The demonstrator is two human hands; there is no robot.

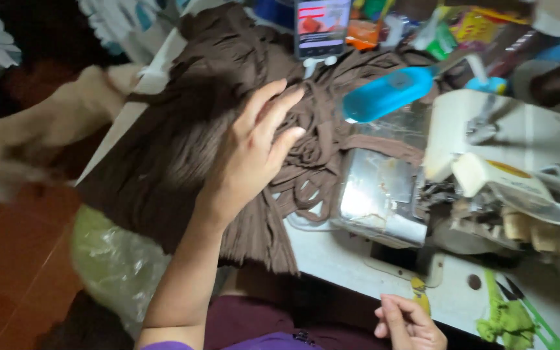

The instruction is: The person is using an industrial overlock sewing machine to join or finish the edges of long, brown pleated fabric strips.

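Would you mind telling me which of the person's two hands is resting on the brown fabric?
The left hand, fingers spread flat on the pile of brown fabric. The right hand is curled at the near edge of the white table, off the fabric.

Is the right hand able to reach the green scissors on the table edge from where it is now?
Probably yes. The right hand rests at the table's near edge, with the green scissors just beside it. Only bare tabletop and a small yellow object lie near the path.
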